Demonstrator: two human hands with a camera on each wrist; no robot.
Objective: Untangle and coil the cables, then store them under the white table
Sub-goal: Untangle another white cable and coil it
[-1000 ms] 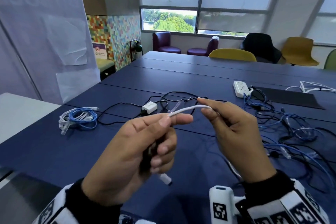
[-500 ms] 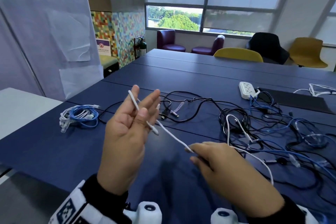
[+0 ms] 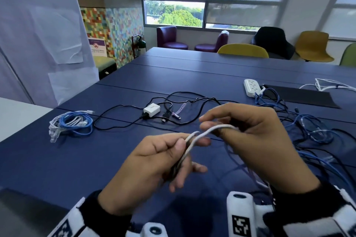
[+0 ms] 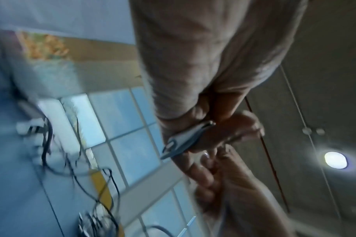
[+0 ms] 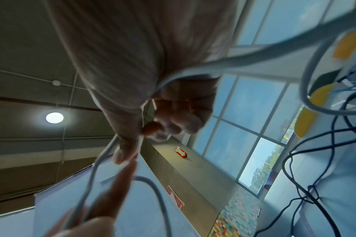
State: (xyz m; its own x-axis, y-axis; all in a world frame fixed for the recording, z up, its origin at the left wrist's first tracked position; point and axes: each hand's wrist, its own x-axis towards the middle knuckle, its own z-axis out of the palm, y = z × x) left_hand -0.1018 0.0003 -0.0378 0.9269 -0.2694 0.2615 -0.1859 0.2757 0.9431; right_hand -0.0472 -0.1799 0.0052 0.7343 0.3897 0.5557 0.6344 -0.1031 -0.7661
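Observation:
Both hands hold a thin white cable in the air above the blue table. My left hand pinches its loops between thumb and fingers, and the strands hang down through the palm. My right hand holds the cable's arch a little higher and to the right, its fingers curled round it. In the right wrist view the white cable runs out of the fist towards the tangle. A coiled bundle of blue and white cables lies at the table's left. A tangle of blue and black cables sprawls at the right.
A black cable with a white adapter lies mid-table. A white power strip and a black mat sit at the far right. The white table's corner shows at the left. Chairs stand beyond the far edge.
Half a second ago my left hand was open and upright with the cable across its fingers, my right low and pulling. Now both hands have come together, each gripping a new loop.

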